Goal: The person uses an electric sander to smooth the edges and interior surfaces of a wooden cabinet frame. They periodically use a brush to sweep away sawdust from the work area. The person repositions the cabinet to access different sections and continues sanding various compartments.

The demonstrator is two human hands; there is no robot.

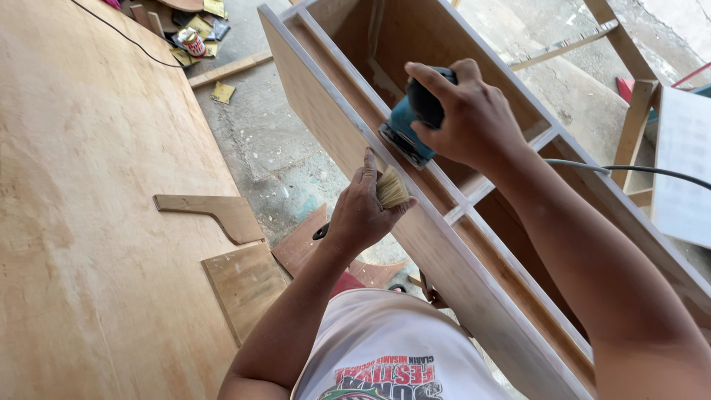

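Note:
My right hand [468, 111] grips a teal and black power sander [411, 122], its pad pressed against the inner edge of a long wooden cabinet frame [459, 259]. My left hand [361, 207] holds a small brush [391, 189] with pale bristles, resting on the frame's white-primed front rail just below the sander. The brush handle is mostly hidden in my fist. A grey power cord [637, 169] runs off to the right behind my right forearm.
A large plywood sheet [81, 185] lies at left with cut plywood offcuts [244, 285] beside it. The concrete floor [259, 141] holds scrap pieces, a can [192, 42] and a wood strip. A wooden stand [633, 111] and white board [685, 163] are at right.

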